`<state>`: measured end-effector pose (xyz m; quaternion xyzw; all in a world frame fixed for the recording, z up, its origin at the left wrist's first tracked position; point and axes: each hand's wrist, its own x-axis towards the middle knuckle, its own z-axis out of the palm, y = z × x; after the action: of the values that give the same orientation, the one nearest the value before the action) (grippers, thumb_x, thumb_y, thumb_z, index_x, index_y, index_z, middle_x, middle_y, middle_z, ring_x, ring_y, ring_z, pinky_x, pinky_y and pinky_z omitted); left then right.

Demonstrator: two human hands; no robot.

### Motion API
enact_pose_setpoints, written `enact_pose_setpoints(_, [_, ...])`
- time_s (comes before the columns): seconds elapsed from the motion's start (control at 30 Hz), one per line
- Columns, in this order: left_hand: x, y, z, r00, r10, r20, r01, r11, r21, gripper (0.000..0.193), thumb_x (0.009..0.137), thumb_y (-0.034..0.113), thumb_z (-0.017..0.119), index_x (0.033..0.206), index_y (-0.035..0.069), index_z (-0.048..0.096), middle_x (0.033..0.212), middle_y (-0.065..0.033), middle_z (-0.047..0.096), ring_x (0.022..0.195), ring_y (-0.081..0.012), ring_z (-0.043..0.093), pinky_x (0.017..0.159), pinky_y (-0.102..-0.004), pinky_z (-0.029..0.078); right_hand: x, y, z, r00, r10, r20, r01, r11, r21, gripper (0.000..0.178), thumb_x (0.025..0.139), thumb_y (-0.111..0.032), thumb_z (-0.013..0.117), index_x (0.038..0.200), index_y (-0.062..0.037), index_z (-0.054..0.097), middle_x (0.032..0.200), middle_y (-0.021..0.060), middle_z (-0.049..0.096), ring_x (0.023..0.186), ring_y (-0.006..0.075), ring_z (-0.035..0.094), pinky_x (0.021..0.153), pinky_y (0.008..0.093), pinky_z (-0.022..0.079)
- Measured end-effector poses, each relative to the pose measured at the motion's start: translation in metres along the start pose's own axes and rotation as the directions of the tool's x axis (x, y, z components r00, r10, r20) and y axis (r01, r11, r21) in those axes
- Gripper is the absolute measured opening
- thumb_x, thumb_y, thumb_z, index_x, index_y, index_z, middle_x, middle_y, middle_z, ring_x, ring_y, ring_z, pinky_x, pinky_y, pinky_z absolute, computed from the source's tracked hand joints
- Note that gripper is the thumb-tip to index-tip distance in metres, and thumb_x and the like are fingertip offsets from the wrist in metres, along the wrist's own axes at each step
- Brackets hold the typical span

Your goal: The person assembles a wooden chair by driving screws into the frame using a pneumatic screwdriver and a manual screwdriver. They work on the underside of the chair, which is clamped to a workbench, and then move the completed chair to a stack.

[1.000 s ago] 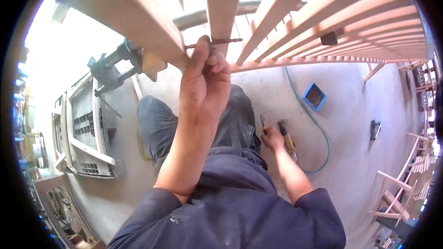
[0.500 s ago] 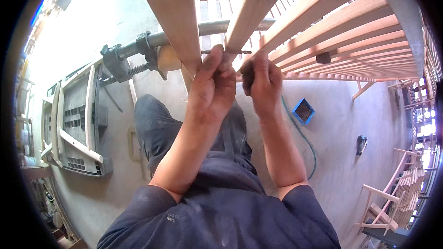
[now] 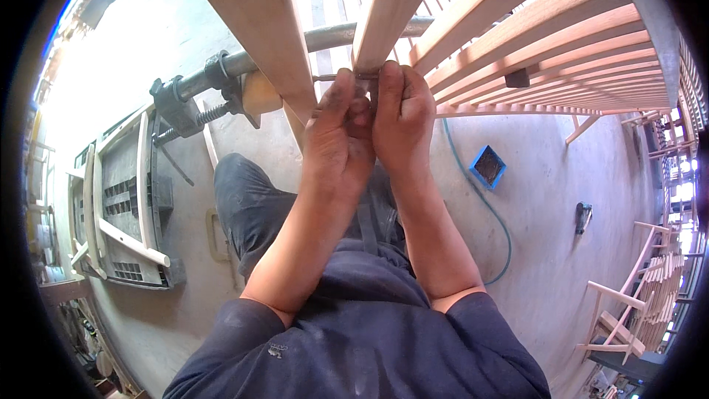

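Note:
A thin dark metal rod (image 3: pixel 323 77) lies crosswise between the wooden slats. My left hand (image 3: pixel 337 137) pinches it between thumb and fingers, its left end reaching the wide wooden board (image 3: pixel 255 15). My right hand (image 3: pixel 405 122) is closed beside the left, thumb and fingers at the rod's right end, which they mostly cover. Both hands are just under the near end of a wooden slat (image 3: pixel 395 7). Left of them, a pipe clamp (image 3: pixel 171 100) with a screw bears on a yellowish block (image 3: pixel 258 96) against the board.
A long row of slats (image 3: pixel 561 52) stretches away to the right. On the floor are a blue square box (image 3: pixel 488 168), a green hose (image 3: pixel 496 214) and a dark hand tool (image 3: pixel 583 218). A black pallet (image 3: pixel 166 199) with wooden pieces lies left; a wooden frame (image 3: pixel 617 295) stands lower right.
My right hand has moved left, next to my left hand, and now closes on the rod's right end. My left hand keeps its pinch. The whole view has shifted slightly.

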<state>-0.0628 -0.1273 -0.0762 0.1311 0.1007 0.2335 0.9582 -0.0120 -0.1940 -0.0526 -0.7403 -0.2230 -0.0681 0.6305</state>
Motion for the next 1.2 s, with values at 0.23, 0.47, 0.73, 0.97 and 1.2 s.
enact_pose_setpoints(0.23, [0.001,0.004,0.000,0.999,0.024,0.035,-0.025,0.999,0.043,0.016,0.096,0.020,0.070,0.102,0.008,0.061,0.079,0.0017,0.057,0.069,-0.0066,0.053,0.061,-0.0194,0.046,-0.004,0.007,-0.008,0.999,-0.022,0.030,0.019,0.995,0.095,0.040,0.105,-0.029,0.054,0.085,0.0052,0.062,0.068,0.0166,0.062,0.063,0.0241,0.062,0.060,0.0373,0.048])
enact_pose_setpoints(0.47, [-0.001,0.006,0.005,0.998,0.066,-0.003,-0.066,0.998,0.007,0.011,0.097,0.012,0.067,0.103,0.006,0.060,0.085,0.0004,0.059,0.072,-0.0068,0.055,0.061,-0.0192,0.045,0.002,0.008,-0.011,0.990,0.126,0.069,-0.138,0.967,0.213,0.040,0.101,-0.029,0.064,0.078,0.0047,0.062,0.061,0.0094,0.058,0.060,0.0103,0.050,0.053,0.0321,0.042])
enact_pose_setpoints(0.73, [0.002,0.003,0.001,0.998,0.034,-0.055,-0.035,0.999,-0.013,0.017,0.094,0.014,0.072,0.104,0.007,0.060,0.087,0.0011,0.062,0.072,-0.0056,0.054,0.066,-0.0199,0.045,0.001,-0.003,-0.017,0.989,0.093,0.115,-0.119,0.961,0.250,0.021,0.100,-0.015,0.061,0.091,0.0047,0.064,0.078,0.0152,0.067,0.069,0.0180,0.066,0.065,0.0324,0.052])
enact_pose_setpoints(0.97, [-0.002,0.007,0.007,0.999,0.012,0.044,-0.012,1.000,0.006,0.020,0.095,0.015,0.072,0.108,0.006,0.059,0.085,0.0005,0.061,0.072,-0.0056,0.054,0.065,-0.0196,0.045,0.000,0.004,-0.020,0.991,0.033,0.130,-0.083,0.912,0.403,0.023,0.099,-0.018,0.063,0.093,0.0042,0.065,0.075,0.0148,0.066,0.069,0.0165,0.067,0.062,0.0333,0.052])
enact_pose_setpoints(1.2, [-0.003,0.007,0.005,0.996,0.012,0.088,-0.009,1.000,-0.026,0.021,0.097,0.014,0.068,0.113,0.004,0.059,0.093,-0.0002,0.061,0.077,-0.0054,0.055,0.066,-0.0194,0.045,0.011,0.007,-0.022,0.989,0.022,0.148,-0.038,0.994,0.101,0.032,0.101,-0.024,0.061,0.086,0.0034,0.066,0.066,0.0104,0.062,0.062,0.0174,0.057,0.055,0.0321,0.044])
